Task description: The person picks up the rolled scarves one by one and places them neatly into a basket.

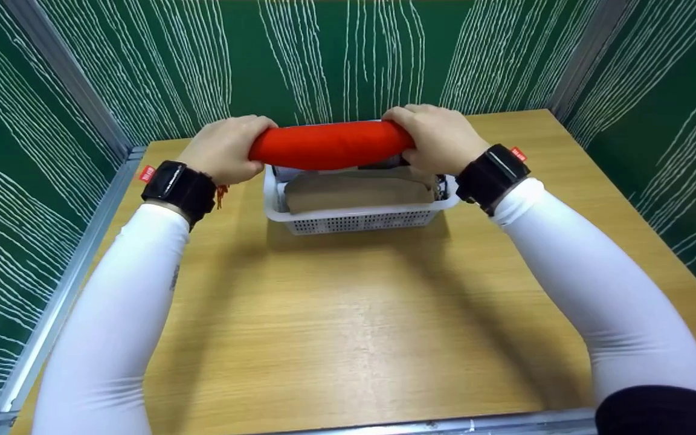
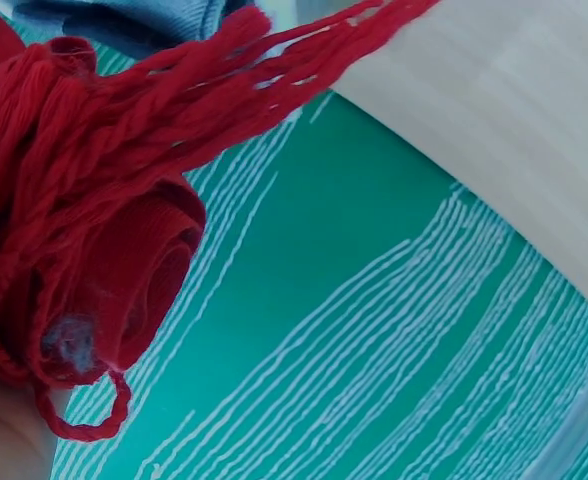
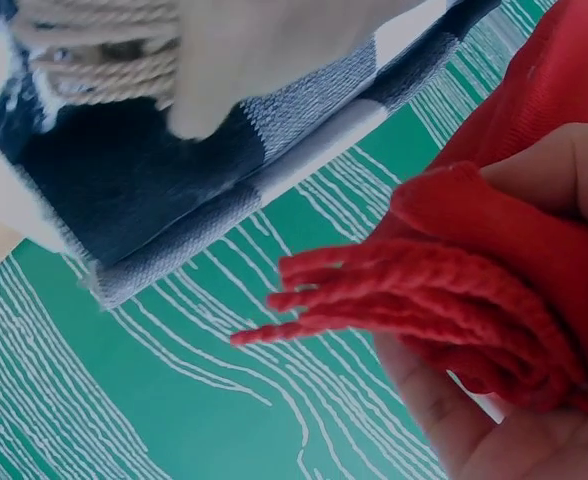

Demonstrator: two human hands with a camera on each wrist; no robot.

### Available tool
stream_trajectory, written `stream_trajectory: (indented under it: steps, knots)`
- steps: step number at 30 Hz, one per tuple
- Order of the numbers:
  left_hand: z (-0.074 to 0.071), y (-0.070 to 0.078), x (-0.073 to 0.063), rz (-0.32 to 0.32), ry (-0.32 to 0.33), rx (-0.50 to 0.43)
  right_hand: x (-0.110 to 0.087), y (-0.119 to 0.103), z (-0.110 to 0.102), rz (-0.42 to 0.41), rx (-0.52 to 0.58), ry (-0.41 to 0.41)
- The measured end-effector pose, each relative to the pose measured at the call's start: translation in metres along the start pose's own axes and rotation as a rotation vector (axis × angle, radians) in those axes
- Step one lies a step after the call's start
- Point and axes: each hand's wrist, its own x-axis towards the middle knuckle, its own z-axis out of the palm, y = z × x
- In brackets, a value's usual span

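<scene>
A red scarf (image 1: 330, 147), rolled into a long bundle, is held level above a white plastic basket (image 1: 360, 212). My left hand (image 1: 224, 148) grips its left end and my right hand (image 1: 441, 136) its right end. In the left wrist view, the coiled end of the scarf (image 2: 164, 265) shows, with twisted fringe trailing off. Fringe also hangs from the other end of the scarf (image 3: 454, 290) in the right wrist view, where thumb and fingers pinch it. Inside the basket lies a folded tan cloth (image 1: 357, 192), partly covered by the red roll.
Behind the tan cloth, a dark and white checked cloth (image 3: 324, 110) is also in the basket. The basket stands toward the back of a wooden table (image 1: 348, 314). Green walls with white streaks (image 1: 372, 60) enclose the table's back and sides, with metal posts at the corners.
</scene>
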Motion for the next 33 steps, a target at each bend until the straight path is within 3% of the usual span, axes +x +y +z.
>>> stream_trajectory:
  steps: [17,33]
  knots:
    - [0.014,0.013,0.018,0.040,0.015,0.007,-0.007,0.022,-0.001,0.016,0.005,0.046]
    - [0.022,0.020,0.029,0.063,0.015,-0.009,-0.015,0.032,-0.005,0.065,0.032,0.041]
